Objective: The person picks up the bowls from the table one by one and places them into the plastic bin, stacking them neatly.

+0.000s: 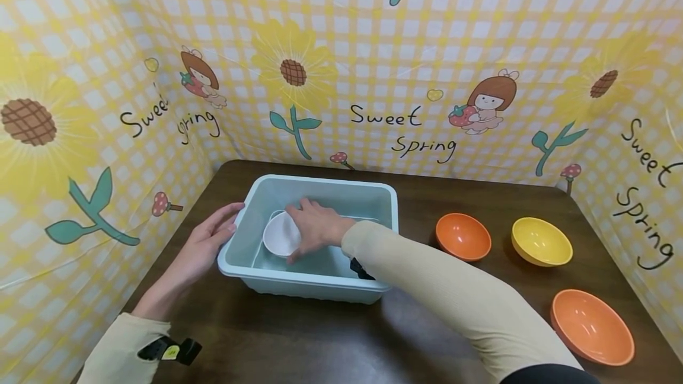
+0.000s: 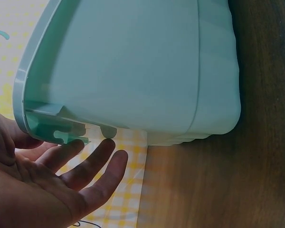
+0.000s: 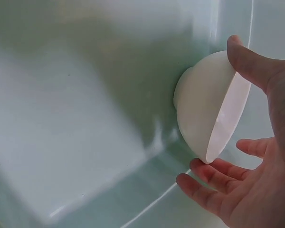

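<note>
White bowl inside light-blue basin, near its left end. Right hand grips it, thumb and fingers at opposite edges (head view: bowl's right side hidden). Left hand holds the basin's rim, which partly hides its digits.

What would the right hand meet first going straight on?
The white bowl, which the right hand is already spanning. Past it, probably the left-hand wall of the light-blue bin, though depth is hard to judge.
</note>
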Motion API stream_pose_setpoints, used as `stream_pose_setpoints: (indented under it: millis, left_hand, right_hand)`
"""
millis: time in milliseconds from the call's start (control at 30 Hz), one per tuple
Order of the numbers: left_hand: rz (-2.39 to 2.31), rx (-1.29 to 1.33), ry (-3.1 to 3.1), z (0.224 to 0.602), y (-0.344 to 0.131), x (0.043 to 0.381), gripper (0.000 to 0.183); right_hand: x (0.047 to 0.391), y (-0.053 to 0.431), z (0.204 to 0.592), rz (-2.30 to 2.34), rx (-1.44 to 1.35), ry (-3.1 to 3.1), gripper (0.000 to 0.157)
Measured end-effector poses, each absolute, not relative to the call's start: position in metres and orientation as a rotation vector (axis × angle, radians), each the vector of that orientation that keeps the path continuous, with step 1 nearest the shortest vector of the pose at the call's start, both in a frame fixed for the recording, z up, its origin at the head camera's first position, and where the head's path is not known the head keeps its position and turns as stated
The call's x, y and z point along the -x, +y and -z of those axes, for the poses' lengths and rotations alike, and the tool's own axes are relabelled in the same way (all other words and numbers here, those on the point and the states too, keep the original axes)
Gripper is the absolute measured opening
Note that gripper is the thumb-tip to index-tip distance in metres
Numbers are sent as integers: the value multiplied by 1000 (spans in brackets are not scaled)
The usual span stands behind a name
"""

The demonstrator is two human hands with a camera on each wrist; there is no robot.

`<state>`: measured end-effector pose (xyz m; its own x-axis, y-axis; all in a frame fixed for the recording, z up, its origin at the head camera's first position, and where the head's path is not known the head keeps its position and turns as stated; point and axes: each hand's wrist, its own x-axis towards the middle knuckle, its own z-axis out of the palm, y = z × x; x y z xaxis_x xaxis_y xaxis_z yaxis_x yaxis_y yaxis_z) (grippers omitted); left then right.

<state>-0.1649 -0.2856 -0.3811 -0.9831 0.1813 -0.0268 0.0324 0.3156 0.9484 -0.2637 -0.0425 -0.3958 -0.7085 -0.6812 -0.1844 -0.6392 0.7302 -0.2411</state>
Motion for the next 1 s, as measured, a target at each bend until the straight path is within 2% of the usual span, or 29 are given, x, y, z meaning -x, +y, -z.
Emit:
stream_pose_setpoints:
  millis: [533, 767, 1000]
  left_hand:
    - [-1727, -187, 2436, 382, -285, 167, 55]
    - [-1707, -161, 2446, 382, -285, 168, 54]
    - [-1682, -157, 2483, 381, -285, 171, 51]
  right_hand:
    - [265, -35, 388, 38, 1163, 2687, 104]
    - [260, -29, 350, 18, 1151, 2672, 80]
    - [236, -7, 308, 11, 1186, 2664, 63]
